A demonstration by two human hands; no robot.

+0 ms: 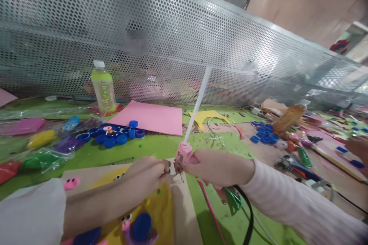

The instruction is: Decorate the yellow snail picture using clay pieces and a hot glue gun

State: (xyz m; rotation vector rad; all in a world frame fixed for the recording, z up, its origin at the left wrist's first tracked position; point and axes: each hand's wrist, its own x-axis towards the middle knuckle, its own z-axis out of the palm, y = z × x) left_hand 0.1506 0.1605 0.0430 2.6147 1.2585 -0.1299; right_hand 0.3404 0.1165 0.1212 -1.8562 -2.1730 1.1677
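Pink glue gun (184, 154) — in right hand (215, 166)

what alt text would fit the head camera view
A pink glue gun with a long translucent stick is in the person's right-hand grip; the left-hand grip is over a decorated tan board. Blue caps and pink paper lie behind.

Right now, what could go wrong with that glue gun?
Burn: the left hand is close to the crusted tip of the pink glue gun, which may be hot.
Mess: thin strands hang from that tip near the cardboard and could drop onto it.
Snag: the black cord below the right hand might catch.
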